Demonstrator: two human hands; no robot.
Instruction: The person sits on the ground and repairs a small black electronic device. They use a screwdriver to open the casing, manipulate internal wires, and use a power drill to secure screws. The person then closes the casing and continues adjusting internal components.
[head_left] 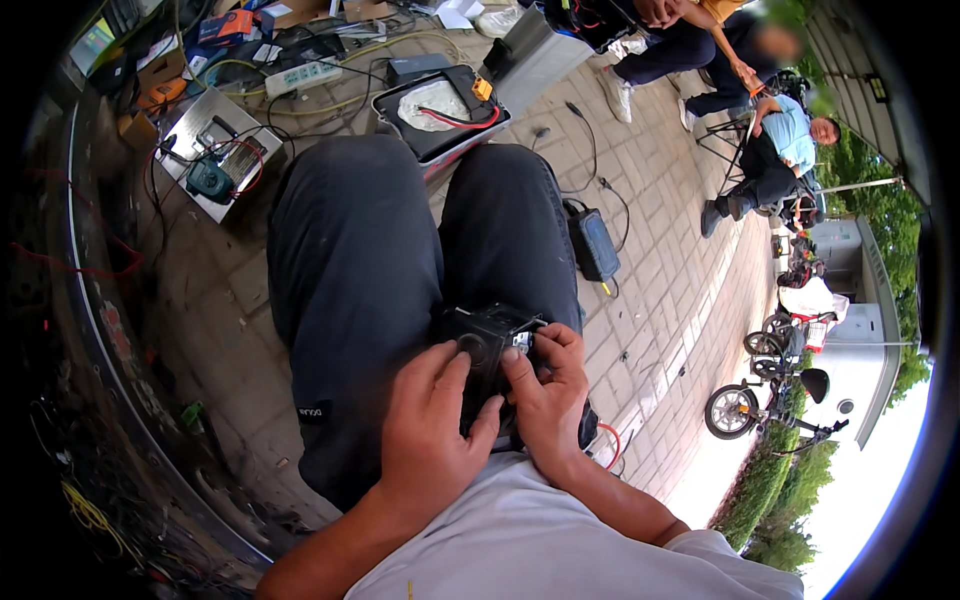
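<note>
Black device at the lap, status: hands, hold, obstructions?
Left hand and right hand both holding black boxy device. Device above dark trousers, partly hidden by hands. Nothing else seen blocking it.

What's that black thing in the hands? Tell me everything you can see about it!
The black thing is small and boxy, perhaps plastic or metal, with a roundish part on its left and a little pale patch on its right. The left hand and the right hand grip it from both sides, hiding much of it. It's over the dark trousers; whether it rests there isn't clear.
</note>
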